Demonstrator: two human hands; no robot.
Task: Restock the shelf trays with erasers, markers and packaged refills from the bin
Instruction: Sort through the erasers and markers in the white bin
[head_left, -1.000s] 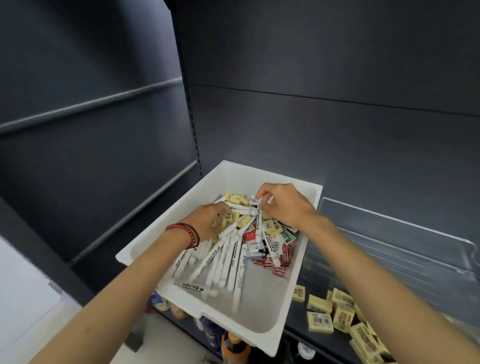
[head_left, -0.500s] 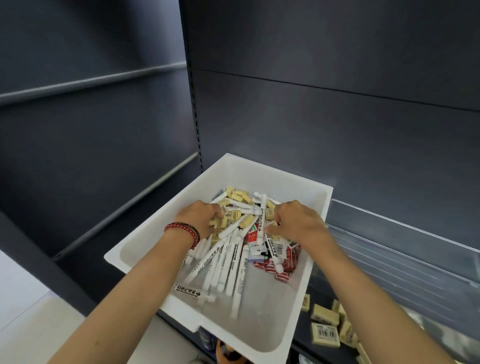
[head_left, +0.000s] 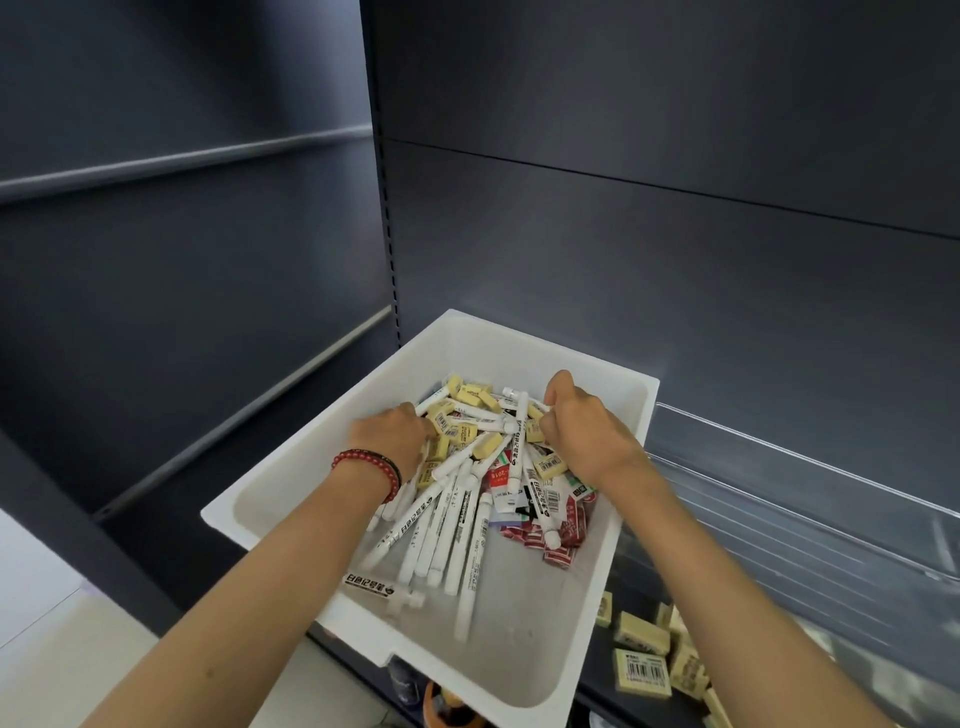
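A white bin (head_left: 270, 486) sits tilted on the dark shelf and holds a mixed pile. White markers (head_left: 441, 525) fan toward me, yellow erasers (head_left: 470, 392) lie heaped at the far end, and red packaged refills (head_left: 566, 530) lie at the right. My left hand (head_left: 389, 434), with a red bead bracelet on the wrist, rests palm down on the eraser heap, its fingertips buried. My right hand (head_left: 587, 431) is curled into a fist at the pile's right side, with erasers tucked against its fingers.
A clear plastic shelf tray (head_left: 779, 499) stands to the right of the bin. Loose yellow erasers (head_left: 641, 670) lie on the shelf at the lower right. Dark shelf backing and a slotted upright (head_left: 387, 234) rise behind; bottles show under the bin.
My right hand has gone from a pinch at the top of the pile to a curled fist lower in it. My left hand has stayed in the erasers.
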